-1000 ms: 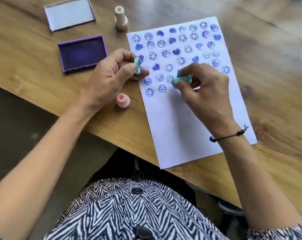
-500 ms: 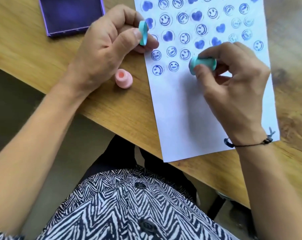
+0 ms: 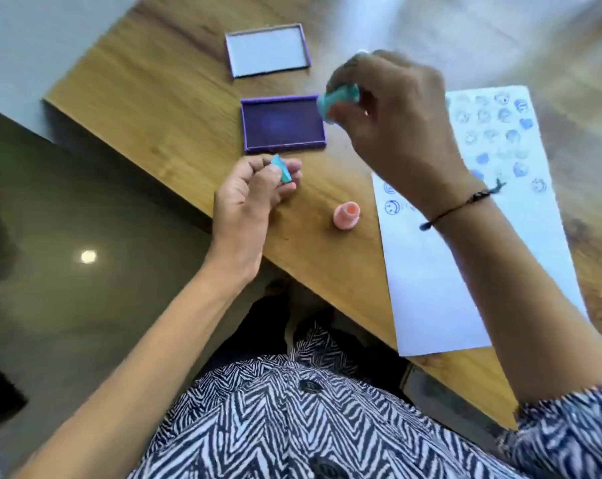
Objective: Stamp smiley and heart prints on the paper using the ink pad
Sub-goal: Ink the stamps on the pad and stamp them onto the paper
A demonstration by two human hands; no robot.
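Observation:
My right hand [image 3: 392, 122] grips a teal stamp [image 3: 337, 100], held on its side just above the right edge of the open purple ink pad [image 3: 282, 122]. My left hand [image 3: 254, 191] pinches a small teal cap [image 3: 281, 169] in its fingertips, just in front of the pad. The white paper [image 3: 430, 281] lies to the right, its upper part covered with blue smiley and heart prints. My right forearm crosses over part of those prints.
The pad's purple-rimmed lid [image 3: 266, 50] lies behind the pad. A pink stamp [image 3: 346, 216] stands on the wooden table [image 3: 154, 98] between my left hand and the paper. The table's front edge runs diagonally just under my left wrist.
My right hand has lifted the teal stamp off the paper and carried it left to the ink pad. The left hand with the cap moved off the paper's edge. The camera swung left.

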